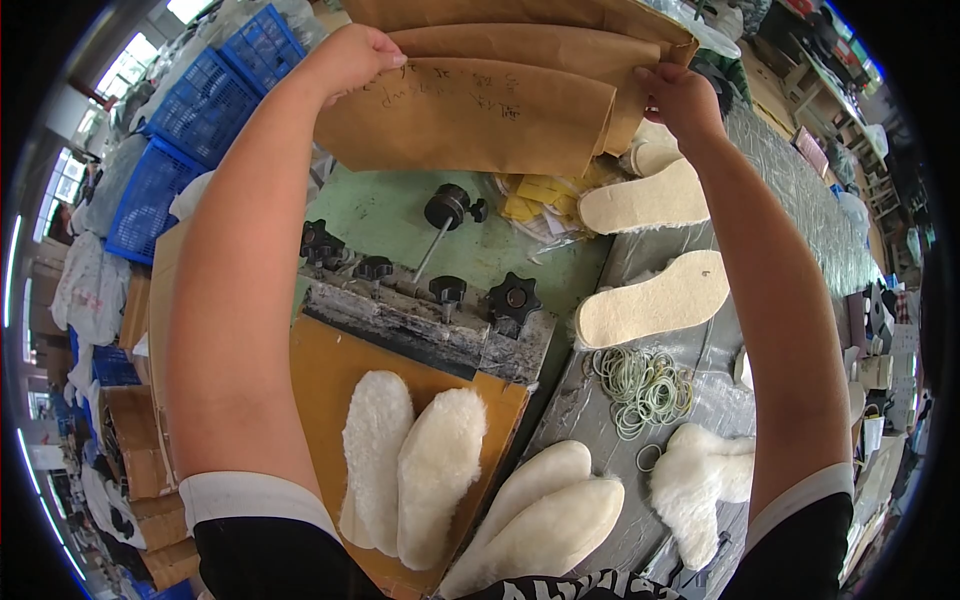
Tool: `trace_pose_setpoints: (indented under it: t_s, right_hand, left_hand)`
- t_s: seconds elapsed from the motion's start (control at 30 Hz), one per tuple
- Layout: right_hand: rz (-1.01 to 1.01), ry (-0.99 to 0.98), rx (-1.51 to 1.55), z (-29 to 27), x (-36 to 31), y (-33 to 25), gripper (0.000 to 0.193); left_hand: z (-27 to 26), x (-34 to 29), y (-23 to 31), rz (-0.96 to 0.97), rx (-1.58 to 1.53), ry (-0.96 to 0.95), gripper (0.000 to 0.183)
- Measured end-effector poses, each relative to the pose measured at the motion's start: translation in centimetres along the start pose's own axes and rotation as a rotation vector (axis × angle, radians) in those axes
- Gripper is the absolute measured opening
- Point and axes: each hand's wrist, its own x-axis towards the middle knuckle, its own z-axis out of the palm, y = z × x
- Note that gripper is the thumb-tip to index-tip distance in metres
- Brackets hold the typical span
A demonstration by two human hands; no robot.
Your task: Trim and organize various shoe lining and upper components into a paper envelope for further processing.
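At the far side of the bench I hold a large brown paper bag (470, 125) with both arms stretched out. My left hand (348, 62) pinches its upper edge near the left end. The fingers of my right hand (686, 100) are closed on its right edge. Dark handwriting runs along the front layer, which droops toward me; more brown layers stand behind it. Closer in, two fluffy cream insoles (440, 480) lie on an orange-brown board (325, 350). Another fleecy pair (550, 510) rests to their right. Single flat insoles (655, 300) lie below my right hand.
A metal fixture with black star knobs (515, 297) crosses the green bench surface (380, 205). Rubber bands (640, 390) and white fleece pieces (690, 490) lie on the grey-covered table. Yellow items in clear plastic (540, 205) sit beneath the bag. Blue crates (195, 105) stack up at left.
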Motion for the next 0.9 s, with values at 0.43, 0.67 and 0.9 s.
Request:
trace_pose_setpoints:
  t_s: [0.43,0.67,0.9]
  right_hand:
    - [0.001,-0.048,0.010,0.1,-0.9,-0.5,0.024]
    - [-0.018,-0.035,-0.015,-0.2,-0.7,-0.1,0.024]
    - [-0.013,-0.047,-0.020,0.1,-1.5,-0.7,0.024]
  left_hand:
    - [-0.6,-2.2,-1.3,-0.024,-0.023,-0.281,0.016]
    - [0.4,-5.0,-0.2,0.040,0.265,-0.367,0.023]
    - [4.1,-5.1,2.5,0.714,0.480,0.595,0.035]
